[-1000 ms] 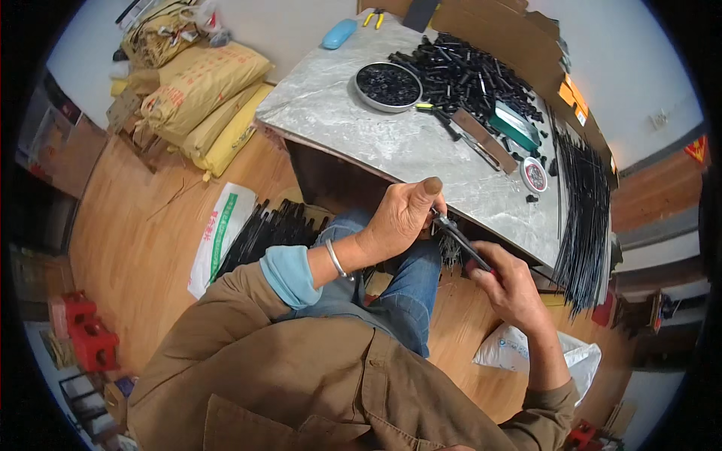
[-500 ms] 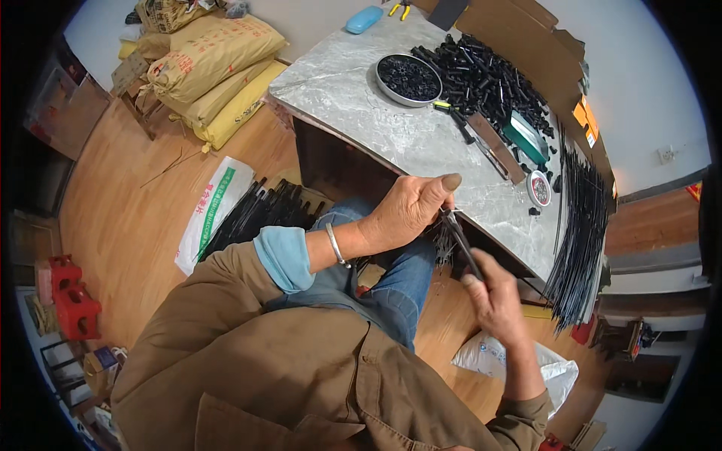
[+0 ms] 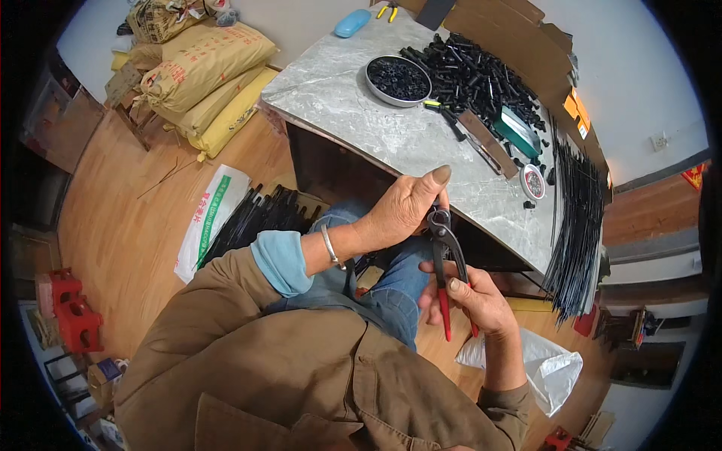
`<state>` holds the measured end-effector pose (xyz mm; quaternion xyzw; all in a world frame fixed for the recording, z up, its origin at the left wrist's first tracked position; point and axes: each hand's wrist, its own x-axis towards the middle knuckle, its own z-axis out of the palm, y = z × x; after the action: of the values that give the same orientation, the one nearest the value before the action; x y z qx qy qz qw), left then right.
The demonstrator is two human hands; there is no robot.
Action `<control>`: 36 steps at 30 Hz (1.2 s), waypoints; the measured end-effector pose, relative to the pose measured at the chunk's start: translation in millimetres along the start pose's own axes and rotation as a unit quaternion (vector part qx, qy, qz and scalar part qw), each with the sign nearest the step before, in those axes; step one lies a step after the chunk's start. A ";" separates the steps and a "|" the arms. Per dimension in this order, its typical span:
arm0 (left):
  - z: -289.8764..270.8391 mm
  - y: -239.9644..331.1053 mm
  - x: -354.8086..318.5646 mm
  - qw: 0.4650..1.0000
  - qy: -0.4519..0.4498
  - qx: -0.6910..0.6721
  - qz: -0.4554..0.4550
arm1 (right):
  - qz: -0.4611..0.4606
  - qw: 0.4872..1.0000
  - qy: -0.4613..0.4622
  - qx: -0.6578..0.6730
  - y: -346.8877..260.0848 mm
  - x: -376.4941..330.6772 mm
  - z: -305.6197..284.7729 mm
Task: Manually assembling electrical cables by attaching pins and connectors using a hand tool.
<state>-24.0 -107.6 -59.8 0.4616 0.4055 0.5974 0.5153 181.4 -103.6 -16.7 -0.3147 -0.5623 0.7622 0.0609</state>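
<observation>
My right hand (image 3: 481, 298) is closed around a pair of dark end-cutting pincers (image 3: 449, 239) with red handle ends, pointing up and away from me. Their handles are spread apart. My left hand (image 3: 406, 207) is closed beside the pincers' head, its thumb raised and its fingers curled out of sight. Whatever it holds is hidden behind the hand and the tool's jaws. Both hands are over my lap, just in front of the table's near edge.
On the grey marbled table (image 3: 331, 94) lie a heap of black tubular parts (image 3: 481, 79), a round tin of small black pieces (image 3: 398, 81), a small round dish (image 3: 533, 181) and a bundle of long black rods (image 3: 577, 225). More black rods (image 3: 252, 222) lie on the floor at left, near stacked sacks (image 3: 214, 71).
The pincers have turned, so their head and both red-ended handles show plainly. My right hand has dropped slightly and moved left. The left hand has barely moved.
</observation>
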 end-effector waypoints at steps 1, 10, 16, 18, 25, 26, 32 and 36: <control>0.3 1.1 -0.3 1.000 0.000 0.001 0.002 | 0.007 1.000 -0.003 -0.010 1.4 -0.6 -2.5; 1.4 -0.9 -1.0 1.000 0.008 -0.006 -0.008 | 0.020 0.999 0.039 0.032 22.4 5.3 17.8; 0.9 1.5 7.2 0.996 -0.051 -0.032 -0.072 | 0.028 0.998 0.049 0.032 30.5 11.9 5.6; 1.7 -13.9 10.7 0.999 0.024 0.008 -0.031 | -0.086 0.934 0.205 -0.281 27.2 20.8 -6.0; 3.1 3.7 13.5 0.995 0.012 -0.066 -0.076 | -0.070 0.607 0.548 -0.572 8.0 42.5 -185.2; 5.4 4.6 14.2 0.995 0.009 -0.064 -0.074 | -0.056 0.607 0.562 -0.560 -2.5 45.3 -202.6; 13.6 5.7 23.0 0.994 0.030 -0.057 -0.086 | 0.017 0.620 0.563 -0.547 -24.9 71.5 -280.3; 13.3 3.4 30.0 0.993 0.015 -0.064 -0.102 | 0.065 0.618 0.540 -0.568 -28.1 83.3 -284.0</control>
<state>-13.1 -78.2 -49.3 0.3750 0.4188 0.5736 0.5957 263.6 176.4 -74.0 -0.6769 -0.7272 -0.0146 0.1130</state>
